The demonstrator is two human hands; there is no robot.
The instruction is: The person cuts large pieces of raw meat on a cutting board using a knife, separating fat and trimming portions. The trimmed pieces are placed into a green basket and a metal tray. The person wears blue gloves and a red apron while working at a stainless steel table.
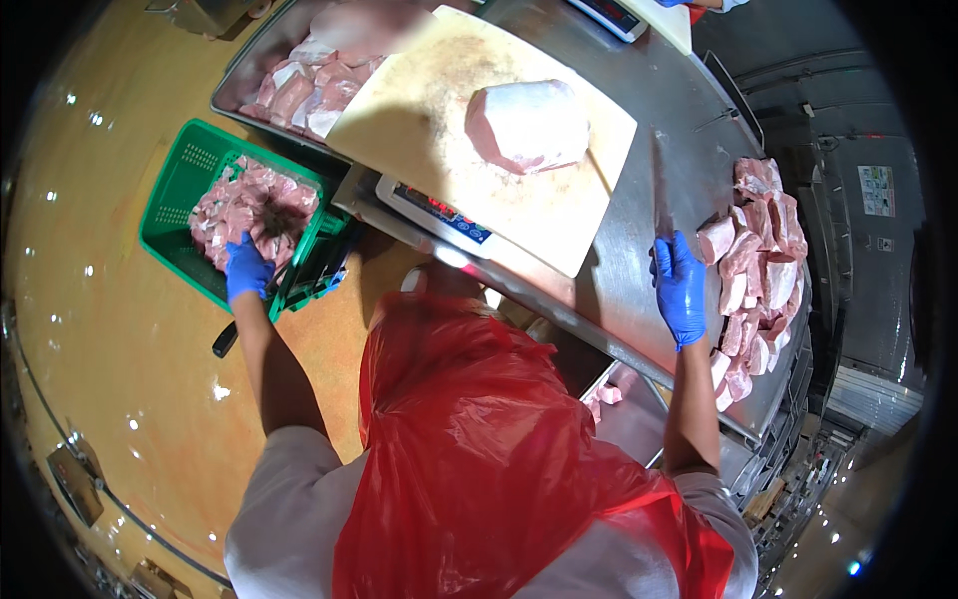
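My right hand (681, 290), in a blue glove, is closed round the handle of a knife (660, 190). The long blade points away from me over the steel table. My left hand (247, 270), also gloved in blue, reaches over the near side of a green crate (160, 205). Its fingers are stretched toward the pale pink meat pieces (249, 205) inside, and I make out nothing held in them. A large pale block of meat (529, 125) lies on the cream cutting board (419, 85), away from both hands.
Many meat chunks (763, 265) lie along the table's right side. A metal bin (232, 90) of cut meat stands beyond the crate. Under the board's near edge is a scale (434, 215). Another person's blue-gloved hand shows at the top edge. The steel table (624, 270) has a raised front edge.
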